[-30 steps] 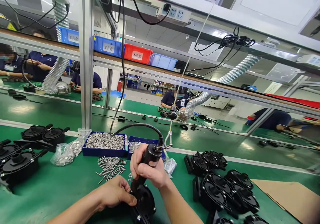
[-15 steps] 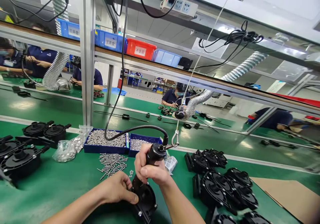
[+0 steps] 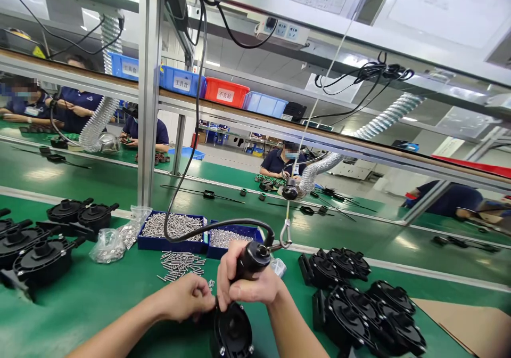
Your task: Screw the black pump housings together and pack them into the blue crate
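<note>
A black housing (image 3: 232, 328) sits on the green bench (image 3: 91, 299), nearest the viewer. The left hand (image 3: 187, 297) has its fingers bent at the housing's upper left; I cannot tell whether they pinch anything. The right hand (image 3: 251, 282) is wrapped round the driver (image 3: 254, 257), above the housing. Beyond the left hand lie loose screws (image 3: 181, 265), then the screw tray (image 3: 171, 245). Farther off, a co-worker (image 3: 275, 162) sits beneath the shelf (image 3: 255, 114).
</note>
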The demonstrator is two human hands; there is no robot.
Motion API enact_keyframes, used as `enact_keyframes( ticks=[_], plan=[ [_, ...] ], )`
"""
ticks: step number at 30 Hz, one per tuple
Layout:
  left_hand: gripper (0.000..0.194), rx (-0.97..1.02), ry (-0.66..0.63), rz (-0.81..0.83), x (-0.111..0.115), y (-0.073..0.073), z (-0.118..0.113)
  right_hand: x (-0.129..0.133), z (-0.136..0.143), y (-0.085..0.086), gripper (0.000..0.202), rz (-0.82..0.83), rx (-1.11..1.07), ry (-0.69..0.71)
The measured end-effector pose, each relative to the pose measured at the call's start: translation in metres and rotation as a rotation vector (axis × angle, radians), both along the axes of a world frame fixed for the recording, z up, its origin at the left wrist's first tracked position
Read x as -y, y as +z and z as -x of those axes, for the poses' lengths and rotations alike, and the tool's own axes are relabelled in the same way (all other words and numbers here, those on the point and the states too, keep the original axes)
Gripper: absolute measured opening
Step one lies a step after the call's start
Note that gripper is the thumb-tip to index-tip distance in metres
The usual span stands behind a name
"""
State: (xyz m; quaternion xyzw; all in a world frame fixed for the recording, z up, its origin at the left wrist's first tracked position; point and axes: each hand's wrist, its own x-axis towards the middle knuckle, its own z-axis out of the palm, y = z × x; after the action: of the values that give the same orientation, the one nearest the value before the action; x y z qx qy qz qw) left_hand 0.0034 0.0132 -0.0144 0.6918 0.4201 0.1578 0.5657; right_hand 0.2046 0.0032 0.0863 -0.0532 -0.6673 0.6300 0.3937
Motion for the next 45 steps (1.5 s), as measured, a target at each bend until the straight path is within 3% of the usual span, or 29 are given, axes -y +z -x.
enact_keyframes(
  ticks=[2,5,8,11,15,18,20,24,30,33,37,40,45],
  plan=[
    [0.014,-0.168,0.079,-0.263,-0.002,0.002,0.002,0.002,-0.005,0.007,0.034,-0.009,0.067,-0.130],
    [0.017,-0.419,0.175,-0.567,-0.003,-0.003,0.004,0.002,-0.011,0.020,0.037,-0.044,0.155,-0.314],
    [0.015,-0.534,0.120,-0.567,0.001,-0.009,-0.001,0.002,-0.020,0.031,0.046,-0.068,0.147,-0.326],
    [0.016,-0.646,0.058,-0.524,0.005,-0.008,-0.010,0.005,-0.032,0.041,0.039,-0.096,0.155,-0.374],
    [0.030,-0.759,0.041,-0.497,0.008,-0.005,-0.016,0.013,-0.041,0.053,0.031,-0.121,0.378,-0.635],
    [0.027,-0.607,0.084,-0.508,0.016,-0.011,-0.020,0.018,-0.038,0.058,0.029,-0.134,0.494,-0.794],
    [0.018,-0.361,0.132,-0.344,0.022,-0.019,-0.025,0.019,-0.035,0.058,0.031,-0.138,0.516,-0.811],
    [0.020,-0.010,0.128,0.300,0.032,-0.031,-0.037,0.019,-0.032,0.057,0.032,-0.126,0.507,-0.788],
    [0.027,0.181,0.110,0.610,0.030,-0.023,-0.037,0.020,-0.036,0.061,0.036,-0.061,0.492,-0.711],
    [0.030,0.197,0.118,0.647,0.025,-0.012,-0.030,0.022,-0.046,0.065,0.039,0.008,0.521,-0.629],
    [0.052,0.178,0.056,0.592,0.022,-0.002,-0.021,0.023,-0.059,0.068,0.039,-0.018,0.582,-0.615],
    [0.068,0.164,0.011,0.520,0.024,-0.003,-0.019,0.022,-0.063,0.068,0.037,-0.040,0.594,-0.603],
    [0.072,0.154,0.123,0.449,0.031,-0.014,-0.030,0.017,-0.057,0.061,0.029,0.015,0.533,-0.558]
  ],
)
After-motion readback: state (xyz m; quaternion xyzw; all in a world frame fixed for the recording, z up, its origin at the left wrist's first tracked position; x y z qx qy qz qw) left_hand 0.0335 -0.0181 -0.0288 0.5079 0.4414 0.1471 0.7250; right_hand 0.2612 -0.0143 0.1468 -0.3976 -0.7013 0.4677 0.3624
